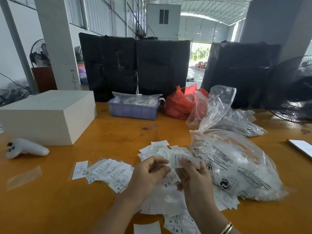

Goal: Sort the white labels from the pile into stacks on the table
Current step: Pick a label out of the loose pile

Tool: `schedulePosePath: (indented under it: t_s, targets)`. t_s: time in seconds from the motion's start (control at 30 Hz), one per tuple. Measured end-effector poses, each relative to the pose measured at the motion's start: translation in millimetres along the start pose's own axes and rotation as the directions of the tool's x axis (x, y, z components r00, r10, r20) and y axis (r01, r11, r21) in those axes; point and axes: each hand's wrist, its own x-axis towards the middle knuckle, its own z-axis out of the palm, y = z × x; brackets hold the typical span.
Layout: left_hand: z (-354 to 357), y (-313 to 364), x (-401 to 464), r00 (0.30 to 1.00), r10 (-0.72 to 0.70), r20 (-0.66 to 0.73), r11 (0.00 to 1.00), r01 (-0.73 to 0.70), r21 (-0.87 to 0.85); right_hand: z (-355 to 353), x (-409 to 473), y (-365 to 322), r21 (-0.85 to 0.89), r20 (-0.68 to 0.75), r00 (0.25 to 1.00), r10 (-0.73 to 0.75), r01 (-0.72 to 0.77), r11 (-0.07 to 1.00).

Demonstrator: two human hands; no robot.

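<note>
Both hands were raised over the orange surface (118, 132), above the loose pile of white labels (162, 152). Right hand (194, 174) pinched a small bunch of labels (184, 160) between thumb and fingers, the bunch standing up past the fingertips. Left hand (148, 173) hung just beside it, fingers loosely curled; whether they touched a label could not be told. A fanned row of sorted labels (108, 171) lay left of the hands. Clear printed bag (236, 164) lay just right of the pile.
</note>
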Motion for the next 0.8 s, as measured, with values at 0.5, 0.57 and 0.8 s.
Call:
schedulePosePath:
  t_s: [0.5,0.57,0.8]
  targets:
    - [-3.8,9.2,-0.8,0.989,-0.104,-0.101,0.981,0.086,-0.176,0.0,-2.1,-2.2,-0.236,-0.004,0.996,-0.086,0.083,0.968]
    - [-4.3,10.1,-1.0,0.99,-0.112,-0.084,0.975,0.093,-0.2,-1.5,-1.3,-4.0,-0.192,-0.024,0.998,-0.056,0.051,0.98]
    - [-2.0,10.1,-2.7,0.989,-0.109,-0.097,0.979,0.09,-0.183,-2.6,0.3,-3.7,-0.181,-0.049,0.996,-0.07,0.06,0.982]
